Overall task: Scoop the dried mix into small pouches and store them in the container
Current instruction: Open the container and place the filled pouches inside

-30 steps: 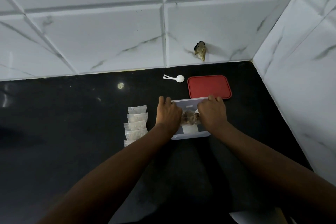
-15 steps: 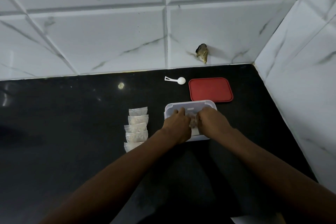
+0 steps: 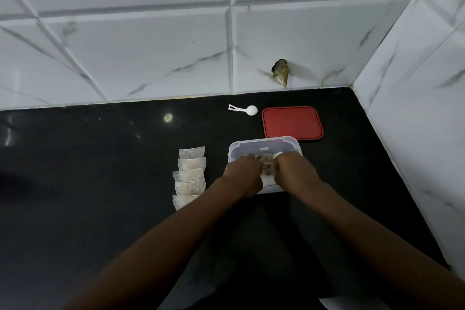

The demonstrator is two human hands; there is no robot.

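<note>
A clear plastic container (image 3: 264,142) stands open on the black counter. Both my hands reach into it. My left hand (image 3: 242,175) and my right hand (image 3: 294,172) have curled fingers that pinch a small pouch of brown dried mix (image 3: 266,162) between them, over the container's near half. My hands hide most of this pouch. A column of several filled small pouches (image 3: 190,173) lies just left of the container. The white scoop (image 3: 245,109) lies behind the container, near the wall.
The red lid (image 3: 292,122) lies flat behind the container, touching its far edge. White tiled walls close the back and right side, with a broken hole (image 3: 280,74) in the back wall. A white object (image 3: 352,304) shows at the bottom edge.
My hands left the container's far rim and came back towards me, meeting inside the container over the pouch of mix. The camera view shifted slightly.
</note>
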